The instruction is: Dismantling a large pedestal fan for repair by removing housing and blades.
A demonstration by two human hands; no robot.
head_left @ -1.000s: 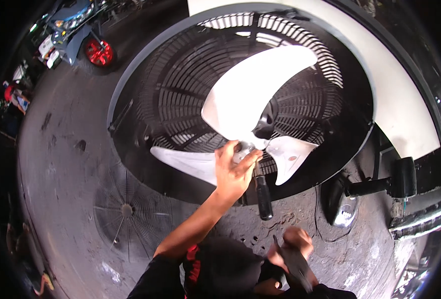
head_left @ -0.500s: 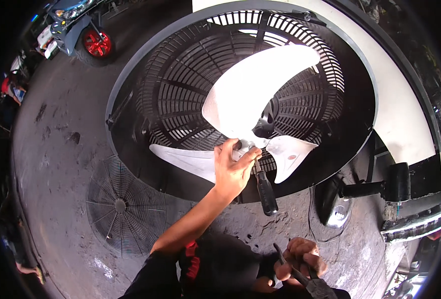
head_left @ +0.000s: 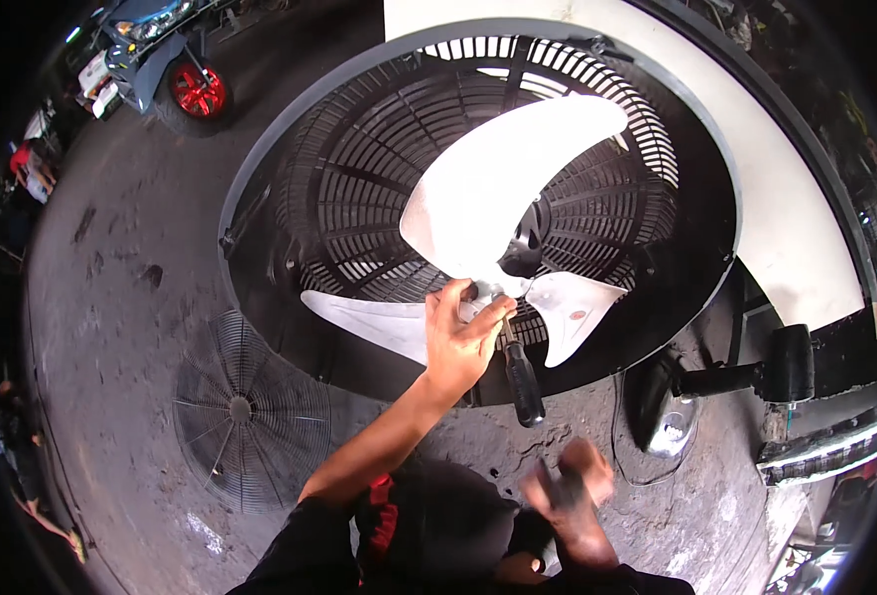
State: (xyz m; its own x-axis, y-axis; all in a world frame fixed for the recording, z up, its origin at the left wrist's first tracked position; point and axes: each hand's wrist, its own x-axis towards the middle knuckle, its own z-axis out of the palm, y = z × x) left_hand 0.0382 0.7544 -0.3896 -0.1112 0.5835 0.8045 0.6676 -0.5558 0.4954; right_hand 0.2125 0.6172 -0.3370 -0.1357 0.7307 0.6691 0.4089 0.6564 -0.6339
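Observation:
My left hand (head_left: 463, 332) grips the metal hub (head_left: 498, 288) of a white three-bladed fan (head_left: 498, 178), its fingers at a black-handled screwdriver (head_left: 523, 382) whose tip is at the hub. The blades lie inside a large black round housing (head_left: 250, 233) with a slotted grille (head_left: 359, 198). My right hand (head_left: 567, 481) is low at the right, blurred, closed around a dark tool (head_left: 553, 481) too smeared to tell.
A wire guard (head_left: 215, 416) lies on the grimy floor (head_left: 111, 347). At right are a white panel (head_left: 796, 208), a black stand part (head_left: 716, 379) and a silver-topped base (head_left: 672, 426) with cable. A scooter (head_left: 171, 74) stands upper left; people (head_left: 34, 169) are at far left.
My left hand stays at the hub. My right hand and its tool moved right, then back left and slightly up, blurring. The housing shifted slightly in view.

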